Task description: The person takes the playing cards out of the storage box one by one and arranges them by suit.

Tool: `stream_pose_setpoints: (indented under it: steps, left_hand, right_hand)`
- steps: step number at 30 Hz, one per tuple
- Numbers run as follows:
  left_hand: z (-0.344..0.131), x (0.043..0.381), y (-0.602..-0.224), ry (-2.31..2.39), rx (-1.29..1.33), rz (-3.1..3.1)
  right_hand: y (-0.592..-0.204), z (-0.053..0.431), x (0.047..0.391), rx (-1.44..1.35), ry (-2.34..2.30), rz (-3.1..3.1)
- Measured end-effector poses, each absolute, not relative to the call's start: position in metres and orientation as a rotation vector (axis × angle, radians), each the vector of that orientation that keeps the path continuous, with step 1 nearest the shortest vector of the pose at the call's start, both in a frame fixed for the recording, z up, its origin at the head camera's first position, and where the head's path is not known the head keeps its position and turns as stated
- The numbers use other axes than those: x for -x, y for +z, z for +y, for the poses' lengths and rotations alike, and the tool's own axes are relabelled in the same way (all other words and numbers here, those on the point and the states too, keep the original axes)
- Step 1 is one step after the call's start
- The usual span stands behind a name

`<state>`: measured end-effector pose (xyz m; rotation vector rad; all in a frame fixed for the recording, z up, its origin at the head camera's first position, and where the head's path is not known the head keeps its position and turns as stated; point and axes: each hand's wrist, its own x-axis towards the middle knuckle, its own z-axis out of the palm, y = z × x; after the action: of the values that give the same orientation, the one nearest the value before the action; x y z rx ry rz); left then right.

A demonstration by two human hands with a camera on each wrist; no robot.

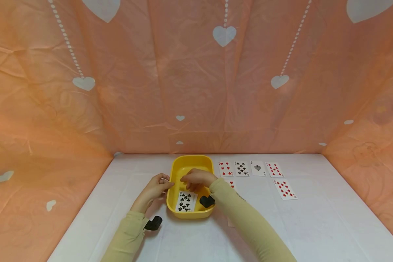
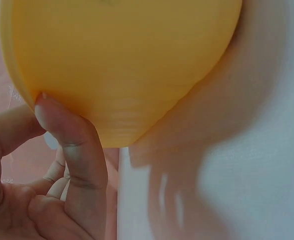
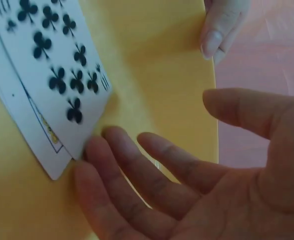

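A yellow plastic tub stands on the white table, tilted slightly in the left wrist view. My left hand pinches its left rim between thumb and finger, and a thin white edge shows by those fingers. Inside the tub lies a ten of clubs, overlapping another card with a blue border line. My right hand reaches into the tub over its right side. Its fingers are spread and loosely bent, with fingertips right at the corner of the ten of clubs and nothing held.
Right of the tub, a row holds a hearts card, a clubs card, an ace of spades and a diamonds card. Another diamonds card lies below. My right sleeve partly covers a second hearts card. Orange cloth surrounds the table.
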<state>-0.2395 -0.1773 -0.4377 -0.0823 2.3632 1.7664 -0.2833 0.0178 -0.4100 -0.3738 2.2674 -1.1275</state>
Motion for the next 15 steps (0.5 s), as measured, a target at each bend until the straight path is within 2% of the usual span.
stream_pose_setpoints:
  steps: [15]
  left_hand:
    - [-0.1779, 0.2378, -0.4358, 1.784, 0.055, 2.347]
  right_hand:
    - [-0.4093, 0.0197, 0.2847, 0.465, -1.016, 2.247]
